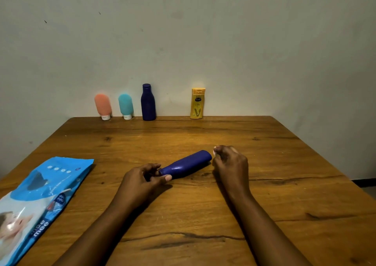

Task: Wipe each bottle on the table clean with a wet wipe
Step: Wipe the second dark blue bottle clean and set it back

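Observation:
A dark blue bottle [187, 164] lies tilted on its side over the middle of the wooden table [264, 184]. My left hand [142, 180] grips its cap end with thumb and fingers. My right hand [230, 162] is at the bottle's base, fingers curled round a small white wet wipe [215, 151] that barely shows. Along the far edge by the wall stand an orange tube [103, 106], a teal tube [126, 105], a second dark blue bottle [148, 103] and a yellow lotion bottle [197, 103].
A blue pack of wet wipes [40, 200] lies flat at the table's left front. The wall rises right behind the row of bottles. The table's right edge drops to the floor at the far right.

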Motion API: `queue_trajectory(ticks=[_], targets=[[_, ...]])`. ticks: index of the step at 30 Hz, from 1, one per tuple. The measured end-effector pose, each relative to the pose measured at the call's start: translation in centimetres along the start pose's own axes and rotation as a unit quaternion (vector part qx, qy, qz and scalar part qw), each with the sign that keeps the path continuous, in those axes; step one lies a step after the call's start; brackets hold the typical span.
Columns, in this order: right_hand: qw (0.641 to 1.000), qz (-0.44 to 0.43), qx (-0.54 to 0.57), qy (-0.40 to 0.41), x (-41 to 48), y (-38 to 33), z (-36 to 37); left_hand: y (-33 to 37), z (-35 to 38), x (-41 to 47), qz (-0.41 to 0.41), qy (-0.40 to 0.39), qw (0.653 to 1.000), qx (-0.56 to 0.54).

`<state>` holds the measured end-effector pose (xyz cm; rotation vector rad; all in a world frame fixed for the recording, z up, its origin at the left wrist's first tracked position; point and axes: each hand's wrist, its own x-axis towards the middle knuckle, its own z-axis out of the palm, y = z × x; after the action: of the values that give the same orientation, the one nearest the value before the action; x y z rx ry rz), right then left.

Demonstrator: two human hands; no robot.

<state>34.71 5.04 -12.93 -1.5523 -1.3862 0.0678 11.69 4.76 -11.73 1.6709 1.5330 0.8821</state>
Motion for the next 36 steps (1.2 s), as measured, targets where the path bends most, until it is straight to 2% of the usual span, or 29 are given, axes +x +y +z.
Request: queue_trajectory(ticks=[4,11,15,19,21,23,26,32,36], targets=[[1.000,-0.016,0.005,-0.026,-0.4,-0.7,0.6,-0.2,0.3,0.5,0.018,0.015,0.995,0.099],[0.997,-0.055,0.036,-0.050,-1.2,-2.2,0.9,-0.1,0.7,0.2,-0.004,-0.018,0.999,0.035],[0.994,-0.089,0.006,-0.061,-1.8,-3.4,0.6,-0.2,1.1,-0.4,0.014,0.011,1.000,0.019],[0.966,-0.182,-0.053,-0.175,-4.2,-5.9,1.2,-0.2,1.2,-0.8,0.032,0.029,0.999,-0.010],[0.947,-0.231,-0.090,-0.203,-5.0,-6.6,1.8,0.0,1.0,-1.0,0.044,0.037,0.998,-0.020],[0.950,-0.223,-0.109,-0.189,-4.6,-6.6,1.8,0.2,1.0,-1.0,0.040,0.039,0.998,-0.032],[0.971,-0.160,-0.112,-0.139,-3.7,-6.0,1.3,0.1,1.2,-1.0,0.049,0.050,0.997,-0.022],[0.954,-0.219,-0.078,-0.187,-5.3,-7.7,1.8,0.2,0.8,-1.2,0.105,0.059,0.992,-0.045],[0.970,-0.157,-0.117,-0.145,-4.0,-6.7,1.3,-0.3,1.2,-0.9,0.090,0.052,0.992,-0.069]])
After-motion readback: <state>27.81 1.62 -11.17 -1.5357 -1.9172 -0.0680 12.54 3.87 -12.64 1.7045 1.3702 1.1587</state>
